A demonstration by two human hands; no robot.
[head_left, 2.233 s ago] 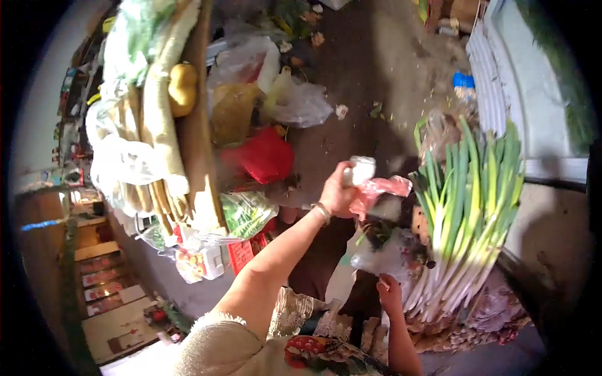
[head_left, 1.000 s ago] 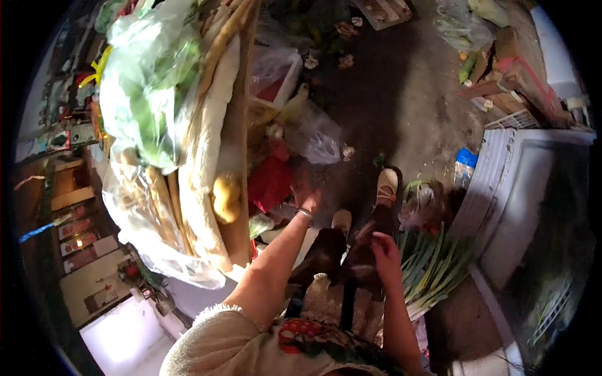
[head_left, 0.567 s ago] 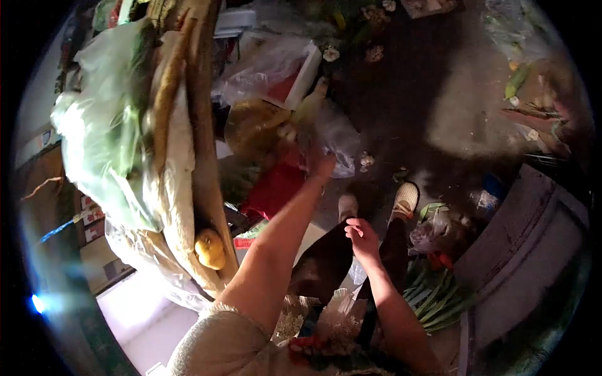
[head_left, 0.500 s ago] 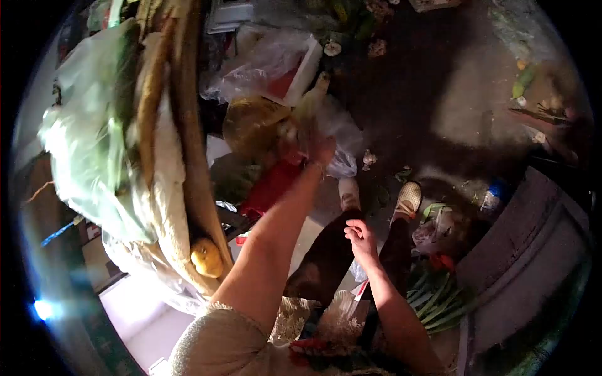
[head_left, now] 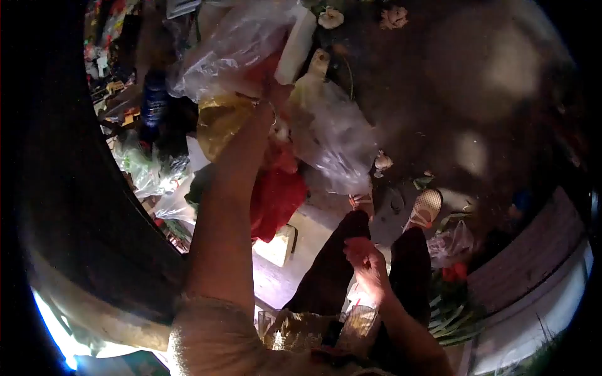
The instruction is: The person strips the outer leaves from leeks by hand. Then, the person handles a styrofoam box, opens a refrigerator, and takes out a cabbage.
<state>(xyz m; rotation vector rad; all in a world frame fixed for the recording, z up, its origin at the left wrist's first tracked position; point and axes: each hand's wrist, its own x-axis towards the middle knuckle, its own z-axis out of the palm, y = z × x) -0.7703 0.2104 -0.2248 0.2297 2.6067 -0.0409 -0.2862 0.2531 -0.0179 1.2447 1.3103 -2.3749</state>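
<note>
My left hand [head_left: 276, 95] is stretched far forward, at the near end of a white foam box [head_left: 296, 49] and a clear plastic bag [head_left: 235, 53]. Its fingers are dim and blurred, so I cannot see whether it grips anything. Below that wrist are a yellow plastic bag [head_left: 219, 122] and a red bag [head_left: 276, 197]. A whitish translucent bag [head_left: 335, 135] lies just to the right. My right hand [head_left: 367, 263] hovers over my legs with its fingers curled in, and nothing shows in it.
Garlic bulbs [head_left: 330, 18] and scraps lie on the dark floor. Right of my shoes [head_left: 425, 210] are a knotted plastic bag [head_left: 453, 243] and green onions [head_left: 453, 319]. A blue container [head_left: 153, 100] stands at left. A dark curved edge [head_left: 100, 219] fills the left side.
My left hand has moved forward from the yellow and whitish bags to the foam box. My right hand's fingers have curled in. The view has shifted, and the bagged long produce at left is gone from sight.
</note>
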